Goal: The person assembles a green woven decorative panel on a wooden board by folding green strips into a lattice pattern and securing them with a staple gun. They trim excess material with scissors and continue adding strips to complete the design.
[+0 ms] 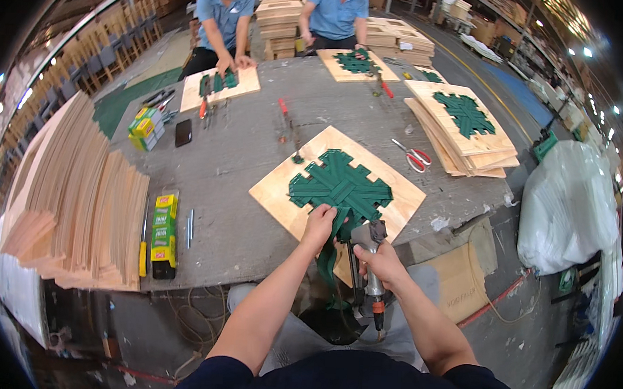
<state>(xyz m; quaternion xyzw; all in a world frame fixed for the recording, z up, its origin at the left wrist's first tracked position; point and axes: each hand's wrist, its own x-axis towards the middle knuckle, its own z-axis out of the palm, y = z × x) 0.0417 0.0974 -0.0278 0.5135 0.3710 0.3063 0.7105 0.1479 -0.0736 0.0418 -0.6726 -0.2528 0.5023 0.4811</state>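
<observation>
A square plywood panel lies at the near edge of the grey worktable, with dark green webbing woven across its middle. My left hand pinches a loose green strap at the panel's near edge; the strap hangs down off the table. My right hand grips a pneumatic staple gun, its head next to the strap end, its hose running down below.
A stack of finished panels sits far right, red-handled scissors beside it. Bent plywood pieces pile at left, with staple boxes next to them. Two people in blue shirts work on panels at the far side. A white bag stands right.
</observation>
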